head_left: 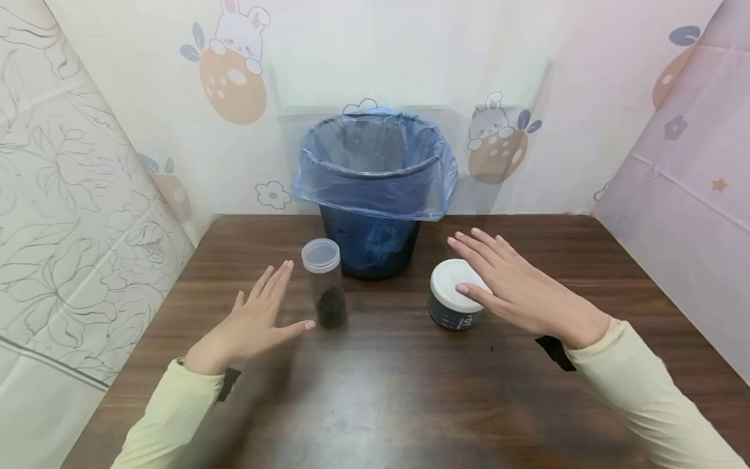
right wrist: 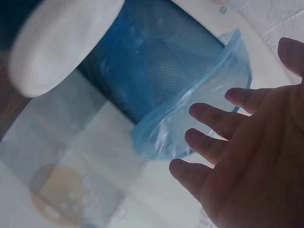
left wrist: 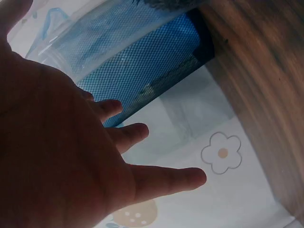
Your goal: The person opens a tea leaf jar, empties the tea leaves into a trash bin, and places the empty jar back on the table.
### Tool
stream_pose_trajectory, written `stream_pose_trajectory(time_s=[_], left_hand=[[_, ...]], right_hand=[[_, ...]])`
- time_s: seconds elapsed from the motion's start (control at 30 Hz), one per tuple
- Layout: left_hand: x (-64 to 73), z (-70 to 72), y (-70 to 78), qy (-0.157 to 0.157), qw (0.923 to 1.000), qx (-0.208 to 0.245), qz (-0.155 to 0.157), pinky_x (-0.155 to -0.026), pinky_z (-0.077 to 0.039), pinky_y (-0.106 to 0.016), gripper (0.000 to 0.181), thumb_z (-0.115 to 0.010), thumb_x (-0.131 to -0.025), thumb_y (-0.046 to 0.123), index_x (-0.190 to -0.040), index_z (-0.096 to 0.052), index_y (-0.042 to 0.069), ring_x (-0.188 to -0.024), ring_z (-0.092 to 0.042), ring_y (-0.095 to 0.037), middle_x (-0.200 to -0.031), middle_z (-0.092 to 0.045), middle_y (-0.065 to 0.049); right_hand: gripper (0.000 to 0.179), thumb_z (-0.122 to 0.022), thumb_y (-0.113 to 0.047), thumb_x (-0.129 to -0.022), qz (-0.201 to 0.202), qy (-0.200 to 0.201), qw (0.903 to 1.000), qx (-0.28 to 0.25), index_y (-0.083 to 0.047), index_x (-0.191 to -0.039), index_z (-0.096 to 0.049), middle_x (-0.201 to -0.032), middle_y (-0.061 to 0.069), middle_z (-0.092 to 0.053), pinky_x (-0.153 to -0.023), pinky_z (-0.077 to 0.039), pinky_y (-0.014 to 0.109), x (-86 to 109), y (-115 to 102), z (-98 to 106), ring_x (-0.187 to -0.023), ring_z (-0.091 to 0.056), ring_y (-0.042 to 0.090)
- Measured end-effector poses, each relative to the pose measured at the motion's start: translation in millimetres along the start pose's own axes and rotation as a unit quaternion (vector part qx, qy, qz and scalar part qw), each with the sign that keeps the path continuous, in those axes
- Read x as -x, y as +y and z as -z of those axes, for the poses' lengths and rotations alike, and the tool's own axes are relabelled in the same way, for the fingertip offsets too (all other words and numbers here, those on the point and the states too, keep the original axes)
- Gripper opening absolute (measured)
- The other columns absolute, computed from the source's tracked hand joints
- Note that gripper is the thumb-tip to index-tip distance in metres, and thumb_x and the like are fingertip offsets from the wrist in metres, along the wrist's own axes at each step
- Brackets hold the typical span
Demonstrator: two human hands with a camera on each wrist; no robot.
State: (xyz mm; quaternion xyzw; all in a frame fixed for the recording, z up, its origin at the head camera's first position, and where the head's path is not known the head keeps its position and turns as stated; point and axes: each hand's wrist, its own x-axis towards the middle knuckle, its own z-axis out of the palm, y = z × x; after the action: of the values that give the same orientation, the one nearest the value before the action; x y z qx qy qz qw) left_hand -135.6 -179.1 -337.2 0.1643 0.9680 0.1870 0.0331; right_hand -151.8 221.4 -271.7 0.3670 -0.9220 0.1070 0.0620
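My left hand point(head_left: 252, 329) is held over the table with straight, spread fingers, and its thumb points at a clear plastic jar point(head_left: 323, 277). That jar is tall, stands upright without a lid, and has dark stuff point(head_left: 331, 307) at its bottom. Whether the thumb touches it I cannot tell. A short dark tub with a white lid point(head_left: 450, 277) stands to the right. Above and beside it my right hand point(head_left: 521, 293) is stretched out, its thumb overlapping the lid in the head view. In the right wrist view the white lid point(right wrist: 61, 42) appears apart from that hand point(right wrist: 261, 156).
Behind both containers stands a blue mesh bin point(head_left: 372, 241), lined with a translucent blue bag point(head_left: 375, 192) folded over its rim. The brown wooden table point(head_left: 363, 397) meets patterned curtains point(head_left: 410, 65) at the back and sides.
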Motion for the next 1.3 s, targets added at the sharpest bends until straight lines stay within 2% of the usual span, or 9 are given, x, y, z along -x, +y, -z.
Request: stream_pose_trajectory(time_s=[0.13, 0.27, 0.37, 0.63, 0.87, 1.0, 1.17, 1.23, 1.3], left_hand=[[-9.4, -5.3, -1.6, 0.002, 0.9996, 0.027, 0.004, -0.101, -0.012, -0.071, 0.106, -0.052, -0.083, 0.070, -0.153, 0.008, 0.018, -0.144, 0.001, -0.028, -0.160, 0.002, -0.001], [-19.8, -9.8, -4.4, 0.008, 0.9977, 0.066, -0.013, -0.108, -0.013, -0.060, 0.111, -0.058, -0.082, 0.066, -0.152, 0.011, 0.016, -0.144, -0.001, -0.031, -0.159, 0.005, -0.005], [-26.6, -12.5, -6.3, 0.002, 0.9951, 0.095, -0.026, -0.110, -0.013, -0.053, 0.114, -0.062, -0.080, 0.064, -0.152, 0.013, 0.016, -0.143, -0.002, -0.033, -0.159, 0.005, -0.007], [-43.2, -21.9, -6.7, 0.005, 0.9897, 0.130, -0.059, -0.110, -0.013, -0.056, 0.116, -0.070, -0.081, 0.050, -0.150, 0.011, 0.004, -0.142, -0.006, -0.038, -0.157, 0.002, -0.018], [-51.8, -30.4, -4.2, 0.017, 0.9824, 0.182, -0.038, -0.109, -0.018, -0.054, 0.124, -0.076, -0.077, 0.045, -0.149, 0.016, 0.007, -0.142, -0.009, -0.036, -0.157, 0.005, -0.016], [-55.0, -34.6, -5.0, 0.020, 0.9744, 0.221, -0.036, -0.108, -0.021, -0.053, 0.127, -0.079, -0.075, 0.043, -0.149, 0.019, 0.013, -0.141, -0.015, -0.035, -0.157, 0.000, -0.017], [-58.6, -40.3, -6.3, 0.015, 0.9645, 0.260, -0.043, -0.107, -0.026, -0.051, 0.124, -0.080, -0.074, 0.041, -0.148, 0.016, 0.015, -0.137, -0.026, -0.031, -0.153, -0.014, -0.020], [-60.1, -43.1, -6.3, 0.009, 0.9641, 0.263, -0.037, -0.106, -0.028, -0.050, 0.120, -0.078, -0.076, 0.044, -0.147, 0.013, 0.013, -0.136, -0.029, -0.030, -0.153, -0.014, -0.018], [-61.3, -45.4, -5.6, 0.000, 0.9642, 0.264, -0.027, -0.105, -0.028, -0.050, 0.110, -0.075, -0.077, 0.047, -0.149, 0.002, 0.014, -0.135, -0.029, -0.028, -0.152, -0.012, -0.013]], right_hand=[[0.063, -0.045, -0.035, -0.101, 0.018, -0.018, 0.9997, 0.000, -0.009, -0.152, -0.020, -0.155, 0.012, -0.021, -0.113, -0.005, 0.047, -17.9, -8, 0, -0.143, -0.010, 0.031], [0.062, -0.042, -0.040, -0.101, 0.032, -0.037, 0.9988, -0.002, -0.011, -0.152, -0.021, -0.156, 0.008, -0.020, -0.113, -0.005, 0.046, -37.6, -16, -2, -0.144, -0.008, 0.026], [0.063, -0.039, -0.044, -0.101, 0.047, -0.048, 0.9978, 0.004, -0.010, -0.152, -0.022, -0.156, 0.008, -0.021, -0.113, -0.005, 0.046, -52.3, -19, -4, -0.144, -0.009, 0.026], [0.063, -0.040, -0.043, -0.101, 0.093, -0.049, 0.9943, 0.014, -0.007, -0.151, -0.024, -0.153, 0.013, -0.027, -0.113, -0.010, 0.046, -87.0, -27, -11, -0.143, -0.014, 0.030], [0.061, -0.041, -0.042, -0.101, 0.114, -0.060, 0.9909, 0.039, -0.007, -0.150, -0.028, -0.152, 0.014, -0.030, -0.113, -0.012, 0.040, -116.8, -44, -16, -0.141, -0.019, 0.030], [0.060, -0.042, -0.042, -0.100, 0.125, -0.064, 0.9887, 0.053, -0.010, -0.150, -0.029, -0.150, 0.012, -0.032, -0.112, -0.019, 0.040, -134.8, -60, -16, -0.139, -0.025, 0.028], [0.060, -0.046, -0.043, -0.099, 0.134, -0.063, 0.9855, 0.082, -0.011, -0.148, -0.035, -0.141, 0.009, -0.043, -0.101, -0.037, 0.040, -156.3, -82, -20, -0.126, -0.041, 0.025], [0.059, -0.047, -0.045, -0.098, 0.136, -0.062, 0.9833, 0.103, -0.011, -0.146, -0.038, -0.135, 0.009, -0.047, -0.094, -0.043, 0.037, -164.0, -90, -23, -0.117, -0.047, 0.024], [0.058, -0.048, -0.047, -0.097, 0.135, -0.064, 0.9811, 0.123, -0.012, -0.144, -0.042, -0.128, 0.007, -0.051, -0.086, -0.048, 0.035, -169.9, -97, -26, -0.110, -0.051, 0.022]])
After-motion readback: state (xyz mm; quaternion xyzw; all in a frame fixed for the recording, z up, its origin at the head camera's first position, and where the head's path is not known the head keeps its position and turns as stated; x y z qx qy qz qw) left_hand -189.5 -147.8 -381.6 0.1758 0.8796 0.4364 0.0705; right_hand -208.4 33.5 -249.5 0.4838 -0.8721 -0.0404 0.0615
